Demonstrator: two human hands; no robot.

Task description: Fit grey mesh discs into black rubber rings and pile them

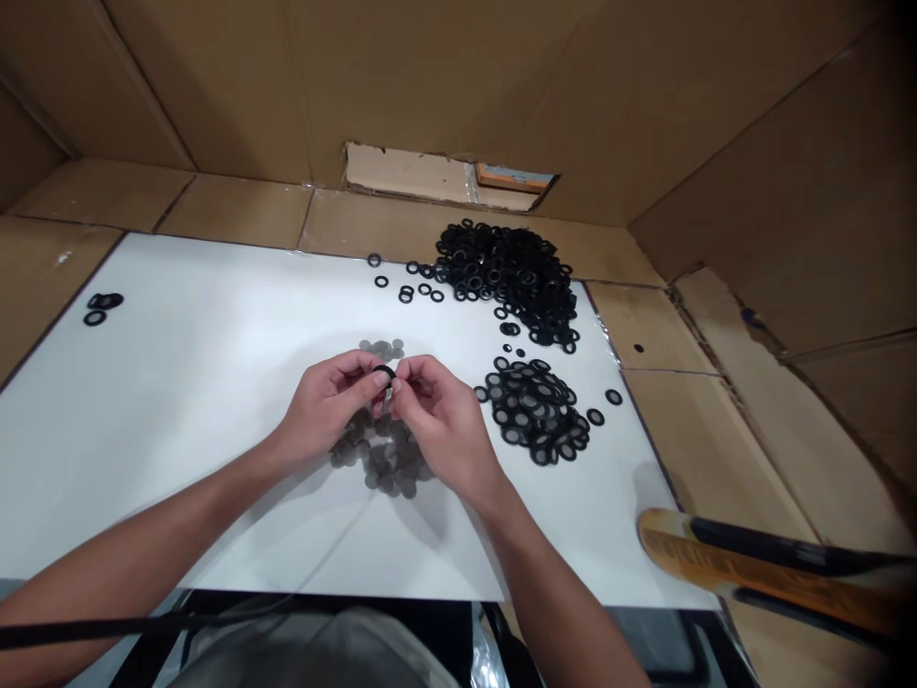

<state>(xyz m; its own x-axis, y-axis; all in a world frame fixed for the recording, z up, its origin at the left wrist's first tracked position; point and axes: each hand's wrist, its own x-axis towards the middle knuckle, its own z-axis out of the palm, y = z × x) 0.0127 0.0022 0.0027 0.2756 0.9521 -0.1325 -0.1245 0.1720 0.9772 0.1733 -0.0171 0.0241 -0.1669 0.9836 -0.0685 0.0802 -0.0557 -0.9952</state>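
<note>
Between the fingertips of both hands, above the middle of the white board, is a black rubber ring (385,372). My left hand (335,397) pinches it from the left. From the right, my right hand (438,406) closes thumb and fingers at its edge; whether a small disc is also pinched there I cannot tell. Under and around the hands lie thin grey mesh discs (391,463), partly hidden by them. To the right of my right hand is a pile of black rings with grey discs in their centres (534,411).
A large heap of black rings (508,277) lies at the back right, with several loose ones beside it. A few rings (96,317) lie at the far left of the white board (179,382). Cardboard walls (430,76) surround it. An orange-and-black object (752,564) juts in at right.
</note>
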